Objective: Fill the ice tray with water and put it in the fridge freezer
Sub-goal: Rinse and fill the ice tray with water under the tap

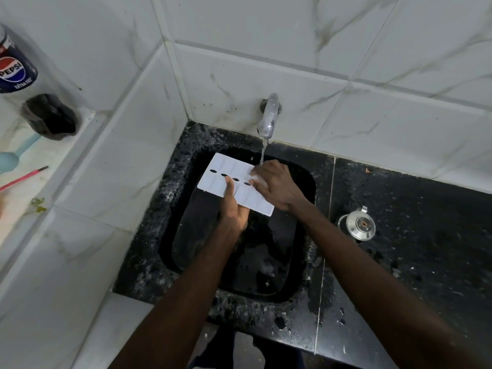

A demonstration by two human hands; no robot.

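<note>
Two hands on ice tray (221,174) | left hand (234,209) pinches 6 o'clock edge | right hand (277,185) spread flat at 3 o'clock | level tray under tap (269,115) stream

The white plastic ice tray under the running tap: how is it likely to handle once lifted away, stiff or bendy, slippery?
The white plastic ice tray looks thin, so it probably flexes a little. Water from the chrome wall tap lands near the right hand, so the tray is likely wet and slippery. The left hand grips one long edge; once full, it may tilt and spill.

home kitchen | black sink (170,209) | running tap (269,115) | tiled walls (346,49)
</note>
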